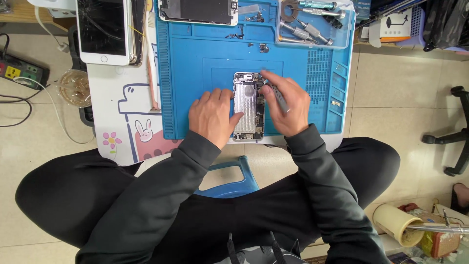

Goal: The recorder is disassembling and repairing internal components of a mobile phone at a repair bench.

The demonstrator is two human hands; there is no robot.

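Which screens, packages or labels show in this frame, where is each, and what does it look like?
Cracked phone screen: upper left, white frame, dark glass.
Detached display panel: top of the blue mat, dark with white edge.
Small box: upper right, white with orange base.
Opened phone: mat centre, between left hand and right hand.

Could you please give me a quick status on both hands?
Left hand steadying opened silver phone chassis on blue mat. Right hand gripping grey screwdriver. Nothing obstructing.
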